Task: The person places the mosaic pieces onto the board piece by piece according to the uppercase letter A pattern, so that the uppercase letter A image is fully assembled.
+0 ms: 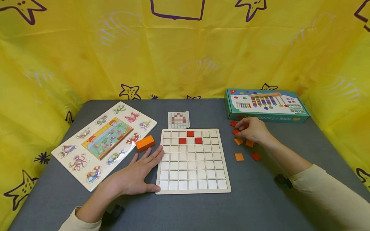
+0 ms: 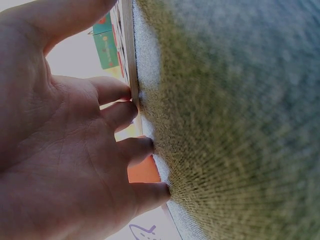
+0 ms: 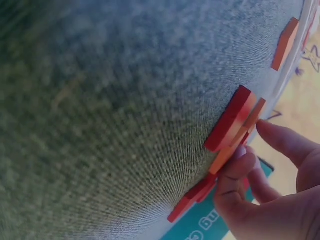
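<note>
A wooden grid board (image 1: 193, 192) lies at the middle of the table, with three red tiles near its top: one tile (image 1: 190, 133) in the first row and two in the second. My left hand (image 1: 134, 178) lies along the board's left side, fingers spread, thumb and fingertips at its edge. The left wrist view shows this hand (image 2: 75, 135) with an orange block (image 2: 142, 170) beyond the fingers. To the board's right, my right hand (image 1: 254, 131) pinches a red tile (image 1: 235, 132) between thumb and fingers. Loose orange tiles (image 1: 239, 157) and red tiles (image 1: 256, 156) lie around it.
Above the board lies a small pattern card (image 1: 178, 120). An orange block (image 1: 145, 143) sits by a sea-animal puzzle board (image 1: 95, 125) on the left. Behind the right hand stands a green game box (image 1: 266, 107). Yellow cloth (image 1: 185, 48) surrounds the grey table (image 1: 185, 213).
</note>
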Demonstrator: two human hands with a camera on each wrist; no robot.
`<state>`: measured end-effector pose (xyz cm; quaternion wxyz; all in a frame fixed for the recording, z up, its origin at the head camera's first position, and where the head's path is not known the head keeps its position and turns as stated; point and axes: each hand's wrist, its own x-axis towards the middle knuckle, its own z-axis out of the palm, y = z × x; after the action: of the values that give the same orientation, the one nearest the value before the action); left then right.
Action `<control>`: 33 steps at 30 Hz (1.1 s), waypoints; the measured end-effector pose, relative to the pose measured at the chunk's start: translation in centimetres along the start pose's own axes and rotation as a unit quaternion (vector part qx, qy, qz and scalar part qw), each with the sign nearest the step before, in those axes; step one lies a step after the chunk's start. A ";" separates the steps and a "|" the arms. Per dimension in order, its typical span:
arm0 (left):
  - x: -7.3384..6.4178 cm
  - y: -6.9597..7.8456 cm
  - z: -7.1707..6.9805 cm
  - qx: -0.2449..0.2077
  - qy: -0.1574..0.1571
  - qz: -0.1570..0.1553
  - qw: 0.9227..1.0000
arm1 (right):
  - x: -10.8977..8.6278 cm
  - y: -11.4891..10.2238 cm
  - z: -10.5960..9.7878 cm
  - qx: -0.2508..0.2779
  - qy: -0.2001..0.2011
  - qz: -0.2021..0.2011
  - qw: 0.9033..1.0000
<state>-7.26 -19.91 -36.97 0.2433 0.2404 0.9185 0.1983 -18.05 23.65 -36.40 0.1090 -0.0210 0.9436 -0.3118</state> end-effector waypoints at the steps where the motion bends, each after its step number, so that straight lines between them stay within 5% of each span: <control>1: 0.0 0.0 0.0 0.000 0.000 0.000 1.000 | 0.1 0.0 0.1 -0.002 0.000 -0.001 1.000; 33: -0.2 0.1 0.1 -0.005 0.005 0.003 1.000 | -0.1 -0.7 0.1 0.004 0.007 -0.021 1.000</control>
<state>-7.04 -19.94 -36.92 0.2395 0.2410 0.9178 0.2053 -17.94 23.02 -36.01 0.0960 -0.0382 0.9423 -0.3184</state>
